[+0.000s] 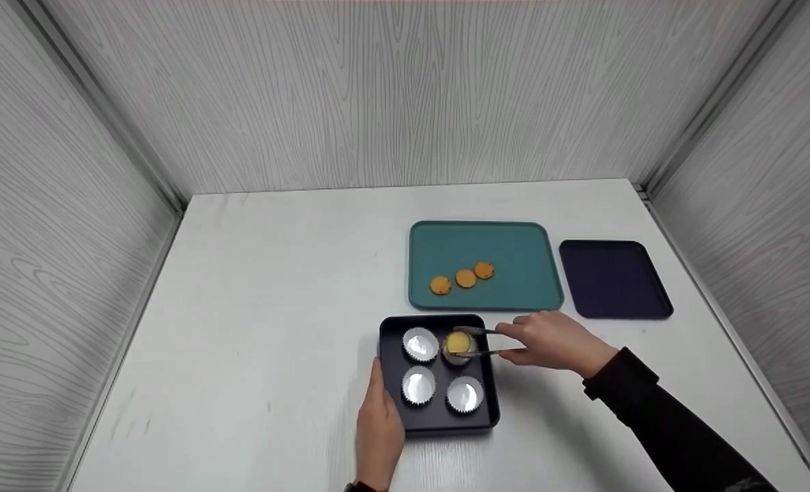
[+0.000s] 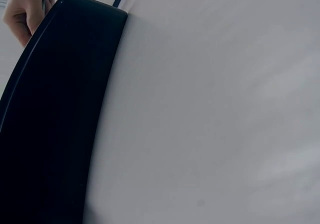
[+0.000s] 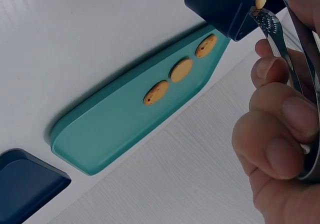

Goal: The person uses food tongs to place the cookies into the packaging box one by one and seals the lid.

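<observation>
My right hand holds metal tongs, whose tips lie on either side of a round yellow cookie. That cookie sits over or in the back right white paper cup in a deep dark square pan; whether it rests on the cup's bottom cannot be told. Three other cups show bare insides: back left, front left and front right. Along the pan's left side lies my left hand, fingers straight against the wall. The left wrist view shows the pan's dark side but not the left hand.
Behind the pan, a teal tray carries three round orange-brown cookies near its front left. A shallow dark tray lies to its right. Wood-grained panels enclose the white table at the back and sides.
</observation>
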The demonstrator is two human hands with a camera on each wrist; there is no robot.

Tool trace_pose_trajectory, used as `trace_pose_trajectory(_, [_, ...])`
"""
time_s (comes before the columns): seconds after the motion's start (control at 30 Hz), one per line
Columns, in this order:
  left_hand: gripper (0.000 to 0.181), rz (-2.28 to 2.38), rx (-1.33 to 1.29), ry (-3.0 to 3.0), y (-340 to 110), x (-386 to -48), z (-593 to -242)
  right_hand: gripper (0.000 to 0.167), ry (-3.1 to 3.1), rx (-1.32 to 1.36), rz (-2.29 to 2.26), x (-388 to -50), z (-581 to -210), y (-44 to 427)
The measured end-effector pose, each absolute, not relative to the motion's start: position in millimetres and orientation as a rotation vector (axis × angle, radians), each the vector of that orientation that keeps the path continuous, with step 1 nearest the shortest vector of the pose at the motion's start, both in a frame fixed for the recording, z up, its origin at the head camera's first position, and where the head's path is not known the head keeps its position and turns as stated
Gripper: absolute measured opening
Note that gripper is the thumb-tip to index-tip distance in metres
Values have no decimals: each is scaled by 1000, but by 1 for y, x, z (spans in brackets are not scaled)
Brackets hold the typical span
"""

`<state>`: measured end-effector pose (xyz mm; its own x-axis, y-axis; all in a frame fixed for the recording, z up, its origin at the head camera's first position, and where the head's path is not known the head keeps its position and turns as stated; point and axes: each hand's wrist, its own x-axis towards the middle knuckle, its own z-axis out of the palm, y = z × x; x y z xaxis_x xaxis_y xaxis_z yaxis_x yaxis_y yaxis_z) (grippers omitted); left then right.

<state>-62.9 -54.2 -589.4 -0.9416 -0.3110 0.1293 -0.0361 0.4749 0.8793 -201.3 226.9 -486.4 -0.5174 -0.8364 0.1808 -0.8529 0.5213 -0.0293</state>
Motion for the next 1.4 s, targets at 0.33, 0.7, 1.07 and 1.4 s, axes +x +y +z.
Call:
trace_pose_trajectory(0.33, [51,-1465,306,-2452,-54,-63,-588,27,-2699,1428,153,-199,-487,224])
trace_pose_trajectory(0.7, [51,-1463,287,-2427,-54,-63,-589,36,-2680,1432,30,-197,-487,217])
trace_pose_trajectory(1.07, [51,-1479,292,-2448,-54,-63,-588,32,-2687,1395,-145,-193,-485,203])
trace_pose_trajectory(1.4, [52,-1459,285,-2445,-54,-63,-588,38,-2621,1355,-134,-191,-489,202])
